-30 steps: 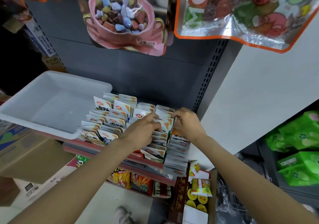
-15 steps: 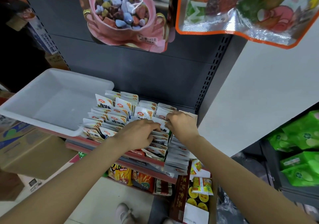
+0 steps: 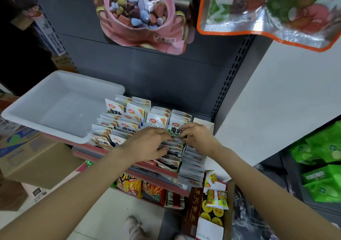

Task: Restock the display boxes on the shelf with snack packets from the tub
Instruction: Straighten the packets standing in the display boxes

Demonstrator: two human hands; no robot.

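Here both hands, left hand and right hand, pinch snack packets right of the tub.

Both bare forearms extend forward and converge, the left hand palm-down with fingers bent and fingertips pointing right, the right hand palm-down with fingers curled leftward, the fingertips of the two hands close together.

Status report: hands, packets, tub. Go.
Left hand and right hand both on the snack packets, fingers in the rows. Tub shows no packets. Nothing blocking.
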